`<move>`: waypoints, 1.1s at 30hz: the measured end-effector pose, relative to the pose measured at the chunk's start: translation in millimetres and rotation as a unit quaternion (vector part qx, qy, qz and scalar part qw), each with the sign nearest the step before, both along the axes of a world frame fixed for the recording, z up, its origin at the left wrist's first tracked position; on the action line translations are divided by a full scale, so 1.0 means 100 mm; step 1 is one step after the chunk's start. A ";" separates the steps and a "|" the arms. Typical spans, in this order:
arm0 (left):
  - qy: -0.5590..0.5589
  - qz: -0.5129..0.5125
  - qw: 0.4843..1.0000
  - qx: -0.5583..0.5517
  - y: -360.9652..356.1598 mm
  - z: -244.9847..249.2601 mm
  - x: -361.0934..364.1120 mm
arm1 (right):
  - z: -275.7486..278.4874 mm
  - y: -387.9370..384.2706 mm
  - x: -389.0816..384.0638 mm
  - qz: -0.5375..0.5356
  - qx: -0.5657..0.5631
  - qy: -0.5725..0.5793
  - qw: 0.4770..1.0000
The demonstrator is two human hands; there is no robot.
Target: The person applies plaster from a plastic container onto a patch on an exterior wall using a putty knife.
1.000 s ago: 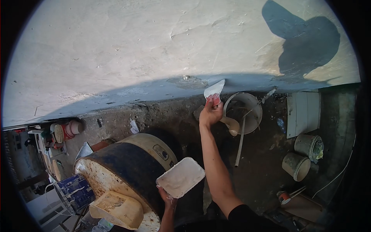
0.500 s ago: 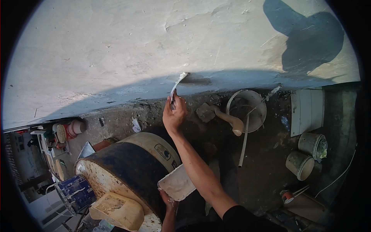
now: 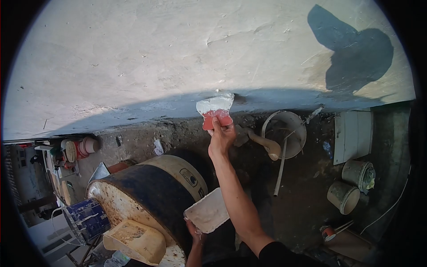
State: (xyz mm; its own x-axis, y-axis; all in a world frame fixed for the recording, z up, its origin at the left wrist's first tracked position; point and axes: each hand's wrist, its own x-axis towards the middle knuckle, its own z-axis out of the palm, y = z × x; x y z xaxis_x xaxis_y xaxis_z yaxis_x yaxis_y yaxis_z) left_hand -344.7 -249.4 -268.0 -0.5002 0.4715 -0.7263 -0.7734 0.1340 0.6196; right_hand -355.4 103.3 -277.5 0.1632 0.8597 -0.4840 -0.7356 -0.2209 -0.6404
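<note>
A red putty scraper (image 3: 218, 119) with white putty over its wide edge is pinched in my right hand (image 3: 222, 139). Its coated edge is up against the lower part of the pale wall (image 3: 147, 58), in the shadowed strip; whether it touches cannot be told. My left hand (image 3: 195, 232) grips the left end of a shallow, whitish rectangular pan (image 3: 207, 210), smeared with putty. My right forearm passes over the pan's right side and hides it. A large blue and cream drum (image 3: 151, 189) lies just left of the pan.
A cut yellowish plastic container (image 3: 135, 242) and a blue bucket (image 3: 86, 221) are by the drum's end. Right of my arm are a round white tub (image 3: 299, 129) with a pole (image 3: 280, 178), a pale pipe (image 3: 267, 144), a white panel (image 3: 352, 135) and two dirty buckets (image 3: 343, 197).
My right hand has moved right and slightly down, turning the scraper from edge-on so its broad red and white face shows. My left hand still holds the pan.
</note>
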 end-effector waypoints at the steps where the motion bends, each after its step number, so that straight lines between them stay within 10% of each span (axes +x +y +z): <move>1: 0.003 -0.002 1.000 -0.009 0.00 0.02 0.00 | 0.10 0.01 -0.04 0.009 -0.001 0.006 1.000; 12: 0.007 -0.032 0.999 -0.003 -0.09 -0.08 -0.02 | 0.23 -0.27 -0.01 0.010 0.056 -0.007 0.998; 21: 0.007 -0.038 0.999 -0.002 -0.17 -0.15 -0.02 | -1.32 0.05 0.03 -0.041 -0.173 0.016 0.984; 33: 0.010 -0.010 0.999 -0.039 -0.12 -0.04 -0.04 | -0.10 0.38 -0.71 0.006 -0.011 -0.063 0.998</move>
State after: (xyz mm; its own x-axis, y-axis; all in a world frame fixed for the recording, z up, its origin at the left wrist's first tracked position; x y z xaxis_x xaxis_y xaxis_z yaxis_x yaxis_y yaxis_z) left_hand -348.5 -261.8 -271.7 -0.5060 0.4236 -0.7513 -0.7581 0.1971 0.6217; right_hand -426.8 141.7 -287.9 0.2131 0.8518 -0.4785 -0.6461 -0.2445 -0.7231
